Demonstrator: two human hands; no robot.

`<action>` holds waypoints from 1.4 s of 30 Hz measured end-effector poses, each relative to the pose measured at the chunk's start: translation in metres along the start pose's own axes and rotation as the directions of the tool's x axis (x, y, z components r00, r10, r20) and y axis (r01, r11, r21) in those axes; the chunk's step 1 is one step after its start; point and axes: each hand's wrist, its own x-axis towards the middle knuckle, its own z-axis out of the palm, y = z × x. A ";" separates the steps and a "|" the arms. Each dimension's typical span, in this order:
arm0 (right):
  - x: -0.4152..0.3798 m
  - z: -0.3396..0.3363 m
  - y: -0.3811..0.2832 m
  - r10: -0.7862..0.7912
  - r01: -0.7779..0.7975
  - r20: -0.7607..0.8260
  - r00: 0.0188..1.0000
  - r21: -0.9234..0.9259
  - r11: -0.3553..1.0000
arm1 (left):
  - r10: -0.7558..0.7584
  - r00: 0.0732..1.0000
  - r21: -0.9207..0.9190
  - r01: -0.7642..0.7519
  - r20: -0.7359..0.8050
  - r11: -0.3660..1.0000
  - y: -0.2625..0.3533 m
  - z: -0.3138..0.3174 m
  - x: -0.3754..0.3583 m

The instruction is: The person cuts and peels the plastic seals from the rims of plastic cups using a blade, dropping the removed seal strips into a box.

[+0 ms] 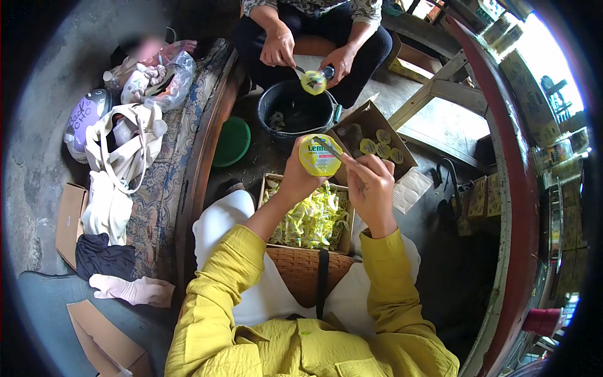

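My left hand [300, 179] grips a drink cup [317, 164] with a yellow printed lid that faces up toward me, its lettering starting "Lem". In my right hand [374, 182] is a thin metal blade like a small knife [328, 147], lying across the lid's upper right; its handle is hidden by my fingers. Below both hands, between my knees, a cardboard box [349, 242] holds a heap of crumpled yellow-and-clear plastic pieces [314, 217]. Just beyond the cup stands a black bucket [267, 125] with a little pale matter inside.
Opposite me, a co-worker's hands [278, 47] hold another yellow-lidded cup [313, 82] and a metal tool over the bucket. Several similar cups [382, 151] sit in a carton [405, 160] at right. A green lid [232, 141], bags [125, 144] and a wooden frame [430, 94] surround us.
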 end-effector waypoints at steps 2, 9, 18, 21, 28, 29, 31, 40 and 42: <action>0.000 -0.002 0.001 0.005 -0.005 -0.008 1.000 0.002 1.000 | 0.021 1.000 0.005 -0.021 0.001 1.000 -0.004 0.000 0.000; 0.000 0.000 -0.002 0.002 -0.002 0.003 1.000 0.019 1.000 | 0.032 0.999 0.049 -0.034 0.032 0.998 0.006 -0.002 0.001; 0.000 -0.001 -0.004 0.003 -0.003 0.036 0.999 -0.008 1.000 | 0.029 0.999 0.001 -0.029 0.041 1.000 0.003 -0.003 0.001; -0.002 0.001 -0.005 0.008 -0.009 0.056 0.998 0.011 1.000 | 0.008 0.999 -0.017 -0.007 0.053 1.000 0.007 -0.003 0.000; -0.004 0.003 -0.004 0.031 -0.034 0.107 0.994 0.022 0.999 | 0.014 0.999 -0.118 -0.007 0.052 0.993 0.005 -0.002 0.000; -0.003 0.001 -0.005 0.034 -0.037 0.113 0.993 0.024 0.999 | 0.023 0.998 -0.082 -0.019 0.055 0.996 0.003 -0.001 -0.001; 0.000 -0.003 -0.007 0.048 -0.049 0.119 0.992 0.011 0.999 | 0.047 0.997 -0.009 -0.046 0.061 0.999 0.000 -0.001 -0.001; 0.000 -0.020 -0.010 0.097 -0.090 0.165 0.981 -0.050 0.995 | -0.017 1.000 -0.047 0.016 -0.008 0.999 0.000 -0.002 0.001; 0.000 -0.024 -0.011 0.100 -0.092 0.155 0.983 -0.057 0.994 | -0.008 1.000 -0.069 0.006 -0.022 0.998 -0.001 -0.003 0.003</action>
